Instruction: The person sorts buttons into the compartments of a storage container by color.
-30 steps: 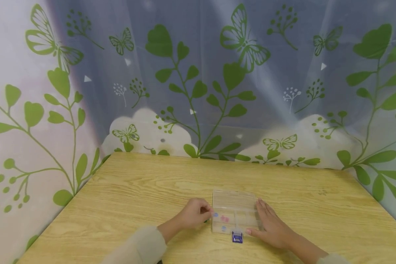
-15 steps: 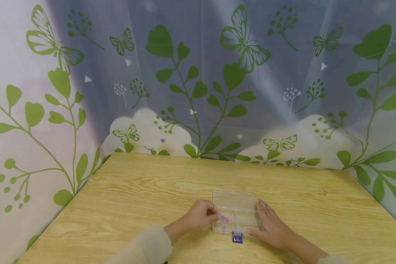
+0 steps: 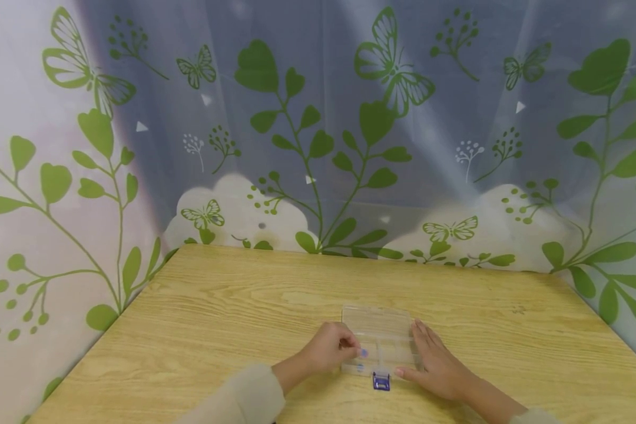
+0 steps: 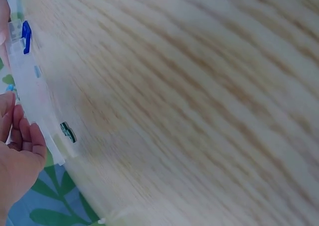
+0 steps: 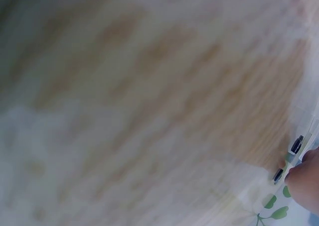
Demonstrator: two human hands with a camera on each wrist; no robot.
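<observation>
A small blue piece [image 4: 10, 88], probably light and best taken by its edges, is pinched by the left hand [image 3: 328, 348] over a clear plastic compartment box [image 3: 380, 352], likely stiff and apt to slide; the right hand [image 3: 441, 368], fingers straight, touches its right side.

Soft, diffuse light is spreading evenly over the flat, yellow wood-grain tabletop [image 3: 244, 288] in the head view. At 5 o'clock, the clear rectangular plastic box [image 3: 376, 323] is blending into the wood, its edges showing faintly. The left wrist view is washing the tabletop pale and turning the box milky at 9 o'clock. The right wrist view is looking dim and heavily blurred, darkening towards 10 o'clock, while grain is sharpening towards 3.
</observation>
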